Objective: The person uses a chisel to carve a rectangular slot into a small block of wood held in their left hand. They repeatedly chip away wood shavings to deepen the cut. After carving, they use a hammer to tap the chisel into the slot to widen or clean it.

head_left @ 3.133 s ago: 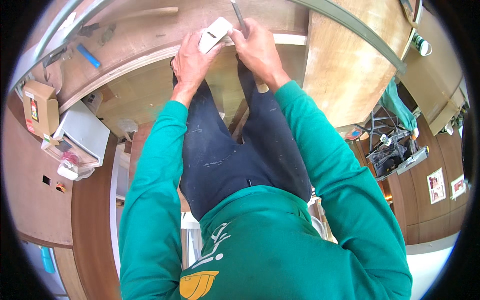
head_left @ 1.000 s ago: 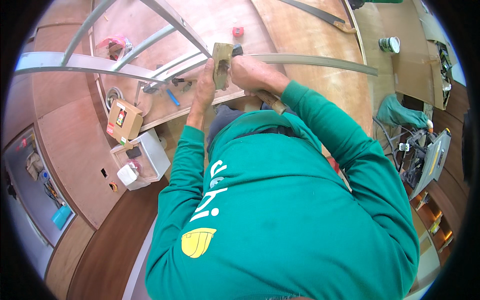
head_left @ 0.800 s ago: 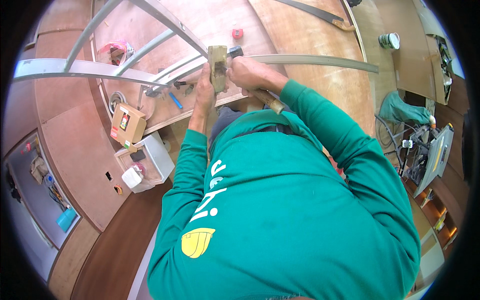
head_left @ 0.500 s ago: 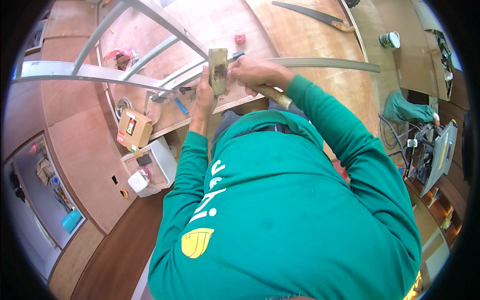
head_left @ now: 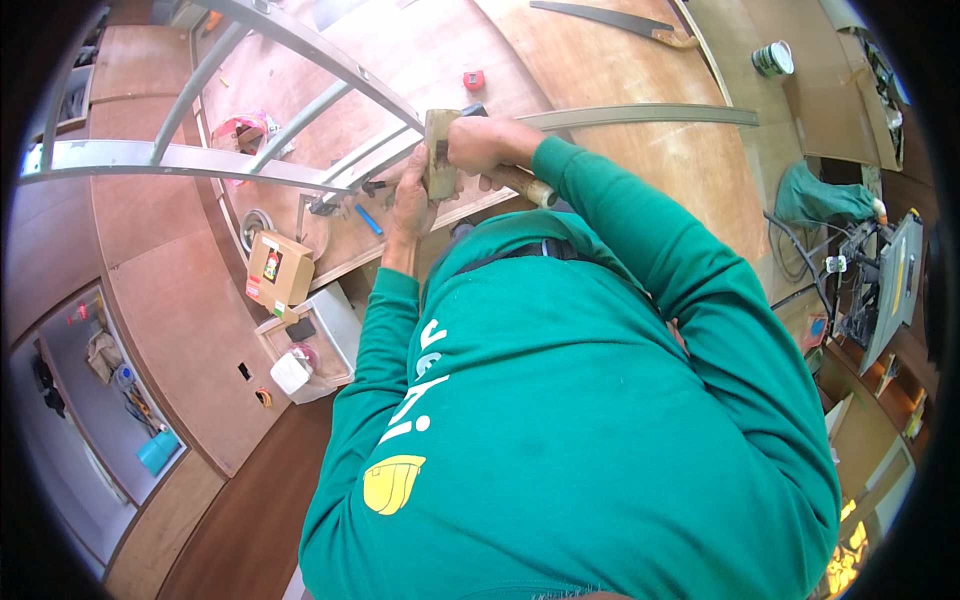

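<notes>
A squared wooden mallet head [head_left: 437, 178], dark-stained on one face, stands on end in the grip of my left hand [head_left: 408, 205]. My right hand [head_left: 490, 142] is closed around a round wooden mallet handle [head_left: 532, 187], whose pale butt sticks out toward my belly. Its knuckles are against the head's right side and cover the spot where head and handle meet, so I cannot tell how they are joined. Just beyond the right hand shows a dark hammer head [head_left: 474, 110]. A blue stick-like thing [head_left: 368, 219] lies near my left hand.
A metal ladder [head_left: 230, 158] slants across the left of the plywood worktop [head_left: 590, 75]. Behind lie a red tape measure [head_left: 473, 80] and a handsaw [head_left: 610, 18]. A metal strip [head_left: 650, 115] runs rightward. A cardboard box [head_left: 280, 268] sits left; a machine [head_left: 870, 290] stands right.
My right hand and the handle have moved left, closer to the mallet head. The head has shifted slightly down and right in my left hand. The view has turned a little.
</notes>
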Demonstrator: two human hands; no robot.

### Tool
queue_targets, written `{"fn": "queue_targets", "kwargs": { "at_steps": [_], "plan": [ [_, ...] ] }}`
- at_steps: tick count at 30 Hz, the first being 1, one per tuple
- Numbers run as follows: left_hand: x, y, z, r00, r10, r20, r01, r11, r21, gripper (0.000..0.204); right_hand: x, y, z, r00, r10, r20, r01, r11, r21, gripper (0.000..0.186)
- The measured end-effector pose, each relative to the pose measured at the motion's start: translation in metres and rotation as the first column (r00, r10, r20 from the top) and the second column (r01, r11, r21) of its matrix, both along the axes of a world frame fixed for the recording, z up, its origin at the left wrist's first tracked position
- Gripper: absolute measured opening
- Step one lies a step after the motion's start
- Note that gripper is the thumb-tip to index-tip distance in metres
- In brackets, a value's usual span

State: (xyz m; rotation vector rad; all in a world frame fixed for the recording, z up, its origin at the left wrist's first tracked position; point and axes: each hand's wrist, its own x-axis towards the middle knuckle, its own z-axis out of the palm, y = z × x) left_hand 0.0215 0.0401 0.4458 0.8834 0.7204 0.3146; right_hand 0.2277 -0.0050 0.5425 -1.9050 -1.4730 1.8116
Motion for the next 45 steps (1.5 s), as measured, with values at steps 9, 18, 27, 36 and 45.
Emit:
{"fn": "queue_targets", "kwargs": {
  "at_steps": [9,18,27,36,45],
  "plan": [
    [-0.006,-0.024,-0.013,0.98,0.17,0.108,-0.15,0.973,-0.174,0.054,0.016,-0.037,0.007,0.992,-0.052,-0.113,0.051,0.999,-0.012,0.028],
    [0.012,-0.035,0.076,0.963,0.064,0.263,-0.003,0.974,-0.226,0.058,0.034,-0.046,0.018,0.764,-0.494,-0.415,0.615,0.752,0.237,0.071],
    [0.01,-0.056,0.108,0.943,0.095,0.32,0.001,0.958,-0.287,0.047,0.025,-0.061,0.058,0.704,-0.327,-0.63,0.549,0.813,0.192,0.06],
    [0.006,-0.065,0.111,0.99,0.089,0.113,-0.091,0.996,0.008,0.031,0.023,-0.072,0.064,0.654,-0.257,-0.712,0.569,0.787,0.238,0.049],
    [0.015,-0.068,0.11,0.968,0.249,0.029,-0.241,0.957,-0.159,0.04,0.028,-0.079,0.058,0.672,-0.3,-0.677,0.592,0.767,0.248,0.052]
  ]
}}
